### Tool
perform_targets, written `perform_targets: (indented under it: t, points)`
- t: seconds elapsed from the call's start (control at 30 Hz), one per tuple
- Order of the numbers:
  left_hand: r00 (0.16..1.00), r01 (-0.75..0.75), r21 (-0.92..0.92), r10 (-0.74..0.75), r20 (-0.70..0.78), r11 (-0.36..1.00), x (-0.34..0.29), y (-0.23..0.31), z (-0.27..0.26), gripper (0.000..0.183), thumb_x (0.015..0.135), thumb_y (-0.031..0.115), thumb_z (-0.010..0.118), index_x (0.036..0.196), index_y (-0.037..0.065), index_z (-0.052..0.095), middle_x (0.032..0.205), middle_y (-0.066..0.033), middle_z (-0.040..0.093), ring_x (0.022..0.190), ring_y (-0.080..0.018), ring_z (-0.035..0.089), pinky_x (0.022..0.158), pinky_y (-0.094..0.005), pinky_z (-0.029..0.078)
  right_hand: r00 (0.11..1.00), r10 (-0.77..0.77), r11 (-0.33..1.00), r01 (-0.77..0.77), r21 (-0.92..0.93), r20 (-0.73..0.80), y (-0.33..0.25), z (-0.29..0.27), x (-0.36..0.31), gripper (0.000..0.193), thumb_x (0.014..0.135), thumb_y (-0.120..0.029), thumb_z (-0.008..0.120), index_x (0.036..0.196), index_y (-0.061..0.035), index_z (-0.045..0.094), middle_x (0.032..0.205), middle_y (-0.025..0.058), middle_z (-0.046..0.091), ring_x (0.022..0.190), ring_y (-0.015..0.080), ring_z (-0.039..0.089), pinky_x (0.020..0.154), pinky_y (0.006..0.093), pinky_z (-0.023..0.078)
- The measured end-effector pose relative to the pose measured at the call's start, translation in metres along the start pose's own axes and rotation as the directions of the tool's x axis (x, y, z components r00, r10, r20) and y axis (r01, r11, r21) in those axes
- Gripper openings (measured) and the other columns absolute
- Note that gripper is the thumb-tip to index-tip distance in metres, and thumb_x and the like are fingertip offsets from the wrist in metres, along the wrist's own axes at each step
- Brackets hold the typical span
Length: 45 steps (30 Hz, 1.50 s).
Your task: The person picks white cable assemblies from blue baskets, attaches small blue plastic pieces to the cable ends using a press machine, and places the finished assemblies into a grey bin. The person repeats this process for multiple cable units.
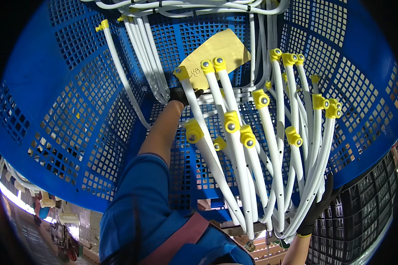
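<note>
My left hand (180, 96), in a black glove, reaches down inside a large blue perforated plastic crate (93, 163). It touches white bent tubes lying low in the crate; its fingers are mostly hidden. A loose bundle of white tubes (276, 176) rises in front of me, many tipped with yellow fittings (262, 99) that have metal screw heads. At the bundle's lower right side, my gloved right hand (315, 214) is against the tubes, apparently closed round them, with a finger showing along the outer edge.
A yellow paper sheet (223, 48) with handwriting lies against the far side of the crate. More white tubes (148, 57) stand at the far left, and others with black ties (199, 6) cross the top. A black grid-walled crate (358, 212) is at lower right.
</note>
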State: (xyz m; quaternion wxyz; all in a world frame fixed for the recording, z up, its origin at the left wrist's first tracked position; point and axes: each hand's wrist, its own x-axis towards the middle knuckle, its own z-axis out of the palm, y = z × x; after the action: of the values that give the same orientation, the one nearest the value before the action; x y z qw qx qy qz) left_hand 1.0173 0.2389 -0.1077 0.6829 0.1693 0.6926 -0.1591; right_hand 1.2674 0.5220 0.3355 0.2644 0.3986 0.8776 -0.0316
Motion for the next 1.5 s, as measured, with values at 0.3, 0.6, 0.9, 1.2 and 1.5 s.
perform_targets:
  t: [0.3,0.6,0.9,1.2,1.5]
  points:
    - [0.996,-0.026,0.064,0.021,0.081,0.998,-0.012,-0.005,0.007,0.082,0.083,0.076,0.026,0.104,0.009,0.068,0.100,-0.0142,0.066,0.091,-0.0322,0.063,0.088,-0.0455,0.045,0.999,0.036,0.999,-0.036,-0.008,0.032,0.008,0.001,0.000,0.071,0.086,-0.068,0.037,0.131,-0.0141,0.052,0.139,0.0094,0.044,0.136,0.0428,0.018,0.109,0.0613,0.015]
    - [0.974,-0.164,0.065,0.151,0.171,0.984,-0.116,-0.023,-0.009,0.084,0.081,0.078,0.026,0.106,0.009,0.068,0.102,-0.0155,0.066,0.094,-0.0325,0.063,0.089,-0.0449,0.044,0.980,0.162,0.958,-0.128,0.257,-0.115,-0.007,0.004,0.004,0.059,0.081,-0.042,0.063,0.125,-0.0030,0.054,0.137,0.0301,0.035,0.125,0.0435,0.039,0.104,0.0506,0.032]
    - [0.901,-0.336,0.107,0.287,0.325,0.936,-0.276,-0.025,-0.042,0.087,0.080,0.079,0.026,0.109,0.008,0.067,0.105,-0.0168,0.066,0.096,-0.0327,0.062,0.090,-0.0444,0.044,0.954,0.174,0.963,-0.113,0.243,-0.245,-0.016,0.005,0.003,0.056,0.075,-0.031,0.072,0.124,-0.0104,0.056,0.140,0.0310,0.032,0.128,0.0461,0.035,0.103,0.0505,0.033]
    - [0.727,-0.584,0.046,0.497,0.474,0.811,-0.384,-0.017,-0.085,0.053,0.065,0.044,0.072,0.093,-0.001,0.068,0.087,-0.0132,0.067,0.079,-0.0230,0.062,0.071,-0.0338,0.048,0.929,0.201,0.956,-0.117,0.270,-0.309,-0.010,0.013,0.004,0.064,0.070,-0.048,0.069,0.120,-0.0094,0.060,0.139,0.0307,0.033,0.124,0.0475,0.037,0.101,0.0503,0.034]
    - [0.933,-0.348,0.778,0.107,0.344,0.523,-0.470,0.050,-0.158,0.031,0.061,0.021,0.070,0.086,0.002,0.071,0.080,-0.0130,0.068,0.070,-0.0269,0.065,0.062,-0.0396,0.050,0.932,0.279,0.927,-0.199,0.319,-0.230,-0.018,-0.001,-0.001,0.066,0.069,-0.051,0.070,0.126,-0.0210,0.056,0.146,0.0271,0.024,0.128,0.0464,0.031,0.100,0.0577,0.032]
